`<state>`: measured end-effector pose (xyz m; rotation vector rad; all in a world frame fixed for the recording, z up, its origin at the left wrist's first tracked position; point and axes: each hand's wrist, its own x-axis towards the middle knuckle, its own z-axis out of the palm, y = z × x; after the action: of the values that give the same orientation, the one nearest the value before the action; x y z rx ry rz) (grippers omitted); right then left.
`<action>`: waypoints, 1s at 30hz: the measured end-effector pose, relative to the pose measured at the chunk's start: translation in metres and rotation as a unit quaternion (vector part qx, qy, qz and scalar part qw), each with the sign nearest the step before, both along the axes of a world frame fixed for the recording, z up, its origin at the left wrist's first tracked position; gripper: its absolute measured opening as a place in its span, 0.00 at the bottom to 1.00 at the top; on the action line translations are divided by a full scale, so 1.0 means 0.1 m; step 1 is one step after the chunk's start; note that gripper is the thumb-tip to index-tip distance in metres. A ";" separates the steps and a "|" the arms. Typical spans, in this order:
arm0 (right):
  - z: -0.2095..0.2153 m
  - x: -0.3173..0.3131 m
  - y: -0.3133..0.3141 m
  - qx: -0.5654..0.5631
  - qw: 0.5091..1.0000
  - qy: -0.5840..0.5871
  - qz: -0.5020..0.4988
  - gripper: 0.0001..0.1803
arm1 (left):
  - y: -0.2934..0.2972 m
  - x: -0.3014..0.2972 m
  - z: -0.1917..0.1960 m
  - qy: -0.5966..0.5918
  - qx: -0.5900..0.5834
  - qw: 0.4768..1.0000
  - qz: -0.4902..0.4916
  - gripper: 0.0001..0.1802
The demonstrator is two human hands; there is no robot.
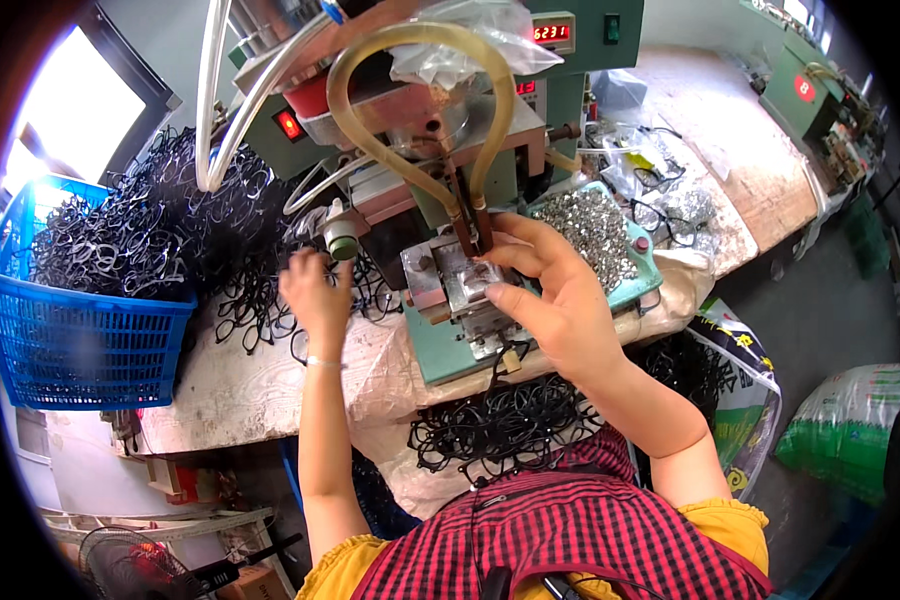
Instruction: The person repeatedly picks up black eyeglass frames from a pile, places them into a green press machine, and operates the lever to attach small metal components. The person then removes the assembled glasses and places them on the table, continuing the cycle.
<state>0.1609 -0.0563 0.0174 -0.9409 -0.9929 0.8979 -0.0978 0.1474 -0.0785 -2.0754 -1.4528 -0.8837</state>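
Reaching into the tangle of black eyeglass frames (260,290) on the surface (240,385), the left hand (317,290) has its fingers curled down among them, though whether it actually grips one I cannot tell — the fingertips are buried in the pile. Over on the other side, the right hand (550,295) is pressed up against the metal fixture block (457,283) of the green machine (530,150), thumb and fingers pinched narrow around something small at the block; what it pinches is too small to make out. Two amber hoses (410,110) loop down to copper tips just above that block. Beside the right hand sits a teal tray (648,275) heaped with small silvery metal parts. More black frames overflow a blue plastic basket (80,345) at far left, and another heap of them (510,420) lies in the person's lap area, just above a red checked apron (570,530). A white printed sack (745,390) gapes open at right — dark frames inside it too.
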 end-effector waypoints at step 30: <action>-0.44 0.82 -0.44 -0.117 0.802 -0.525 -0.258 0.20 | -1.56 0.78 0.92 -0.199 -0.108 0.795 -0.563 0.05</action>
<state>0.2428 -0.1000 -0.0264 -1.9024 -1.4346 -0.0603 -0.0201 -0.0089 0.0132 -3.0640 -0.2681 -1.7027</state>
